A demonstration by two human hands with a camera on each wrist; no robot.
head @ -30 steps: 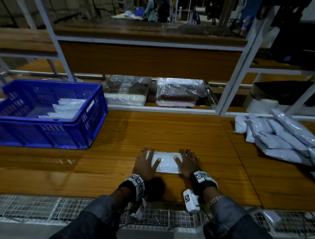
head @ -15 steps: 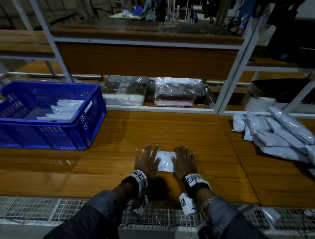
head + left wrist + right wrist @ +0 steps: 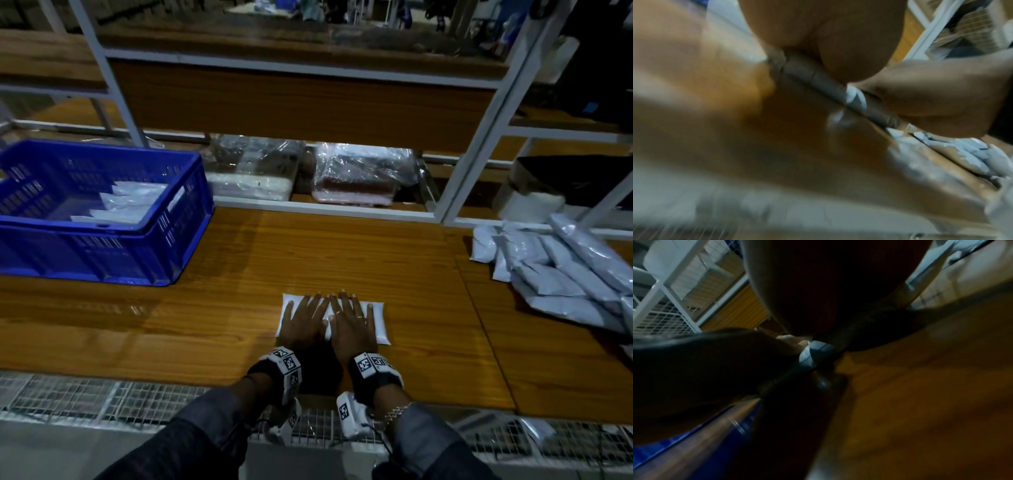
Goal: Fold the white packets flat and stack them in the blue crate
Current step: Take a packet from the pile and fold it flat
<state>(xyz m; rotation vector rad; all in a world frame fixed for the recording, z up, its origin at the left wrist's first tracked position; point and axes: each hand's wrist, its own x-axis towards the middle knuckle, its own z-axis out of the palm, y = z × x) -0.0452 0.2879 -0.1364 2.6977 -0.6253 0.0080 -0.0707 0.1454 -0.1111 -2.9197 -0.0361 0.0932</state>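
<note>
A white packet (image 3: 379, 318) lies flat on the wooden table near its front edge. My left hand (image 3: 305, 320) and right hand (image 3: 349, 320) press down on it side by side, fingers straight and spread, thumbs nearly touching. Only the packet's ends and corners show past my hands. In the left wrist view a pale sliver of the packet (image 3: 854, 95) shows under my palm; the right wrist view is dark, with a bit of the packet (image 3: 813, 353) between the hands. The blue crate (image 3: 102, 233) sits at the left with several folded white packets (image 3: 133, 200) inside.
A pile of several unfolded white packets (image 3: 561, 274) lies on the table at the right. Clear-wrapped bundles (image 3: 363, 178) sit on the low shelf behind, framed by white metal uprights (image 3: 476, 150). A wire grid (image 3: 102, 394) runs along the table's front edge.
Both hands have slid inward from the packet's ends to its middle and now lie side by side, flat on top of it.
</note>
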